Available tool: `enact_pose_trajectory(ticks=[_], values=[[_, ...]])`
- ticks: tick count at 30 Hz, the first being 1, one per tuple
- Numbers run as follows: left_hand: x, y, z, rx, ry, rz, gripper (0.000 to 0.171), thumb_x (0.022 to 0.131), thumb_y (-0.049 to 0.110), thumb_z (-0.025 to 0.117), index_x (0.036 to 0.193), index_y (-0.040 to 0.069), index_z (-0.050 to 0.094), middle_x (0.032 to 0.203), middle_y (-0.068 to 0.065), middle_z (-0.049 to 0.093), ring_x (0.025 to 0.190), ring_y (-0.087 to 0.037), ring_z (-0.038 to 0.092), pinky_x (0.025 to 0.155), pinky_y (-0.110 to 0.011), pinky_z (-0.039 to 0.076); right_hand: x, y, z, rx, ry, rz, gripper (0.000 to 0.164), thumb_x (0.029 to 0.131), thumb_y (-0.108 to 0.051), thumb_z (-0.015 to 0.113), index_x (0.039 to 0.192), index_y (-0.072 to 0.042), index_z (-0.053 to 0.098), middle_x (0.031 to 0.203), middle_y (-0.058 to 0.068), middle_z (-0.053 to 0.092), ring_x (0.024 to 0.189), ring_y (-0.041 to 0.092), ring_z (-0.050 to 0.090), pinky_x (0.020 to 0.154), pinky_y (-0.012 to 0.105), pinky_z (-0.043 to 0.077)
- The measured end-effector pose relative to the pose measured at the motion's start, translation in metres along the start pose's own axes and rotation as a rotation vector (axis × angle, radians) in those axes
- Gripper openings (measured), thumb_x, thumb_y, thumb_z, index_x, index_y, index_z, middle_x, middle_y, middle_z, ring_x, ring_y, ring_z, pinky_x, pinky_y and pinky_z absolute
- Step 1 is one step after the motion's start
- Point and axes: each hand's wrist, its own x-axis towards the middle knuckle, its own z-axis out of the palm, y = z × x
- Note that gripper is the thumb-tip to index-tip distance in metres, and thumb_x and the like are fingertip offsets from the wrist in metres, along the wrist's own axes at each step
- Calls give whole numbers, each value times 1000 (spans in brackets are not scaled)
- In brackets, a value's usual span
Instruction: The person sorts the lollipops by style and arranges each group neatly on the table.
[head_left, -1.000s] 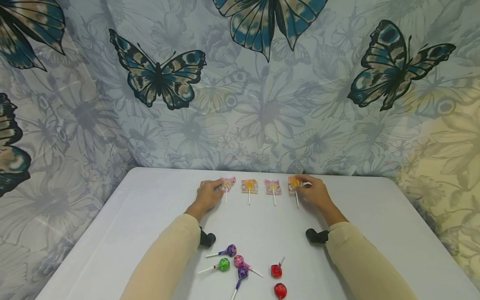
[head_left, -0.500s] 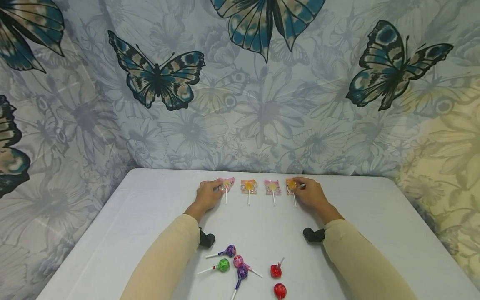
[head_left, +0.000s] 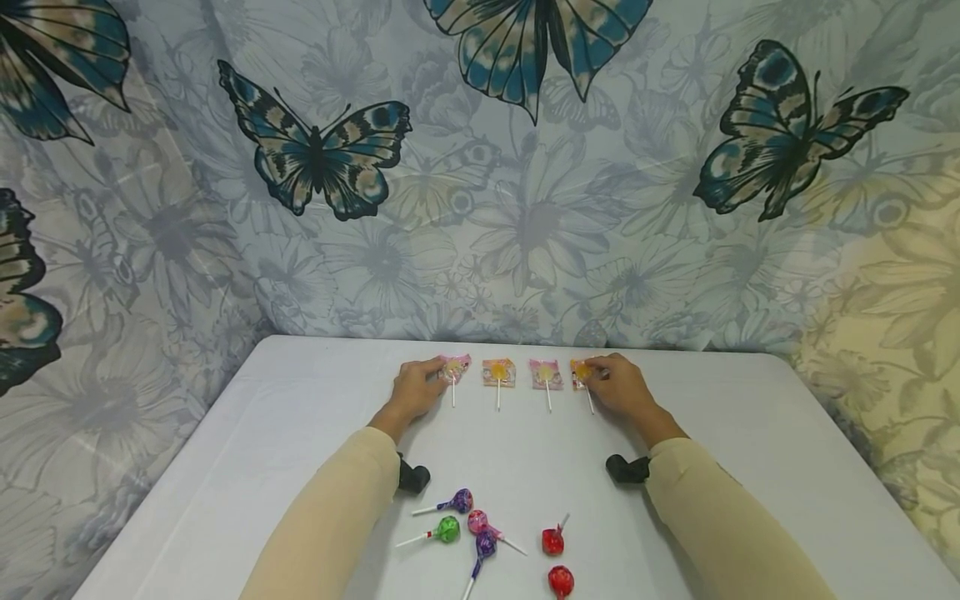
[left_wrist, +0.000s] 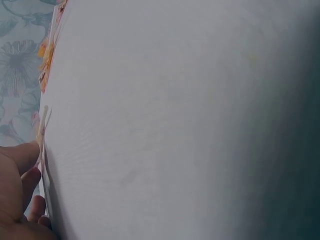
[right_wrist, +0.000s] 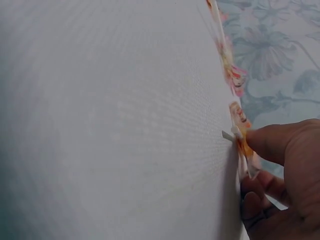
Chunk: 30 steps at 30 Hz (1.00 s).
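Four flat wrapped lollipops form a row along the back of the white table. At the row's left end, my left hand (head_left: 418,387) pinches the pink-wrapped lollipop (head_left: 455,368) by its wrapper's left side. My right hand (head_left: 618,385) holds the orange-wrapped lollipop (head_left: 580,372) at the right end; in the right wrist view its thumb (right_wrist: 272,142) lies against the wrapper (right_wrist: 240,117), with the other fingers below. Between the hands lie another orange-wrapped lollipop (head_left: 498,372) and another pink one (head_left: 545,373), sticks toward me.
Nearer me on the white table (head_left: 300,417) lie round lollipops: a purple one (head_left: 461,501), a green one (head_left: 447,529), a pink one (head_left: 477,522) crossing a second purple one (head_left: 486,544), and two red ones (head_left: 552,542). Butterfly-patterned cloth (head_left: 525,250) hangs behind the table.
My right hand has shifted slightly left with the orange-wrapped lollipop, bringing it closer to the pink one beside it. The left hand has stayed in place.
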Motion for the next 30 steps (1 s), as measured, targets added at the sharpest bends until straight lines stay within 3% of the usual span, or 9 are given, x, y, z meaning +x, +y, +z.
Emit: enact_pose_trajectory(ticks=[5, 9, 14, 17, 22, 30], values=[[0, 0, 0, -29, -16, -5, 46, 91, 19, 66, 135, 12, 58, 140, -9, 51, 135, -34, 35, 110, -48, 24, -3, -2, -5, -11, 1, 43, 35, 87, -11, 64, 120, 3, 65, 112, 22, 57, 93, 33, 59, 78, 47, 49], [0, -2, -2, -112, -27, 4, 47, 89, 17, 67, 134, 10, 58, 140, -9, 51, 135, -31, 37, 110, -44, 25, -4, -5, -11, -22, -2, 80, 38, 88, -14, 62, 123, 1, 63, 116, 23, 54, 94, 35, 58, 78, 49, 49], [-3, -1, -13, -215, -57, -73, 50, 87, 19, 70, 136, 15, 58, 143, -8, 47, 137, -30, 33, 111, -44, 24, -8, -14, -22, -10, 1, 63, 41, 91, -17, 63, 127, 0, 60, 122, 25, 52, 95, 37, 58, 77, 49, 50], [-5, 1, -24, -231, -59, -73, 53, 87, 21, 71, 138, 15, 56, 144, -12, 46, 137, -33, 33, 110, -47, 24, -11, -21, -30, 7, 20, 38, 42, 92, -19, 65, 129, 1, 59, 123, 25, 52, 93, 36, 59, 73, 47, 51], [-8, 14, -43, -221, -27, 6, 54, 88, 23, 70, 139, 14, 54, 142, -15, 46, 132, -35, 38, 105, -51, 32, -20, -33, -45, 5, 67, -1, 43, 92, -21, 66, 129, 0, 59, 121, 23, 53, 89, 33, 59, 66, 43, 50], [-28, 42, -59, -253, -5, 188, 52, 86, 16, 72, 136, 12, 57, 136, -9, 54, 122, -25, 48, 96, -42, 43, -39, -52, -62, 21, 171, -143, 42, 90, -20, 69, 126, 2, 61, 116, 19, 58, 80, 28, 58, 58, 36, 47]])
